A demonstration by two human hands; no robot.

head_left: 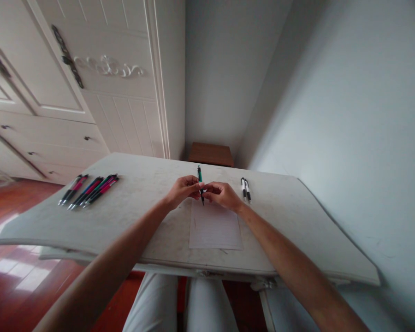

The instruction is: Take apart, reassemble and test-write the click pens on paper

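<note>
My left hand (182, 189) and my right hand (221, 194) meet above the far edge of a lined sheet of paper (215, 228) on the white table (290, 230). Both hands pinch a green pen (200, 177), which stands nearly upright with its tip just over the paper. Fingers of each hand are closed round the pen's lower part. Several pink, blue and green pens (89, 189) lie in a row at the table's left. Two white pens (246, 189) lie side by side just right of my right hand.
A white wardrobe with drawers (72, 106) stands behind the table on the left. A small brown wooden stand (211, 153) sits in the corner beyond the table. The grey wall (349, 115) runs close along the right. My legs in light trousers show under the table's front edge.
</note>
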